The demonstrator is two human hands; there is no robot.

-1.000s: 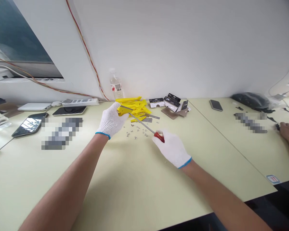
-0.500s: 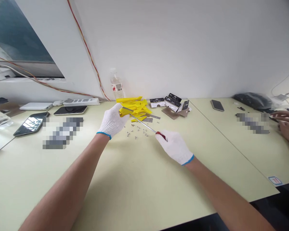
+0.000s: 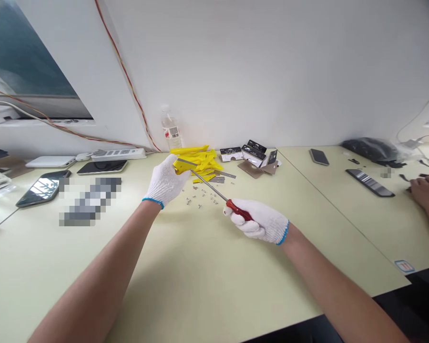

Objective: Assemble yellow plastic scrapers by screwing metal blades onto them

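My left hand (image 3: 166, 181), in a white knit glove with a blue cuff, is closed on a yellow plastic scraper (image 3: 180, 166) with a thin metal blade (image 3: 188, 162). My right hand (image 3: 259, 221), gloved alike, grips the red handle of a screwdriver (image 3: 239, 209). Its steel shaft slants up to the left, and the tip meets or nearly meets the scraper; exact contact cannot be made out. Small screws (image 3: 200, 206) lie scattered on the table below. Behind are a heap of yellow scraper parts (image 3: 209, 159) and several loose grey blades (image 3: 218, 179).
Against the wall stand a water bottle (image 3: 171, 131) and opened black-and-white boxes (image 3: 255, 155). Phones (image 3: 102, 166) and a power strip (image 3: 119, 154) lie on the left. Another phone (image 3: 319, 156), a black bag (image 3: 372, 150) and another person's hand (image 3: 427, 190) are on the right.
My right hand has rolled over around the screwdriver, so its curled fingers and more of the red handle show. The left hand keeps its hold on the scraper. The view has shifted slightly.
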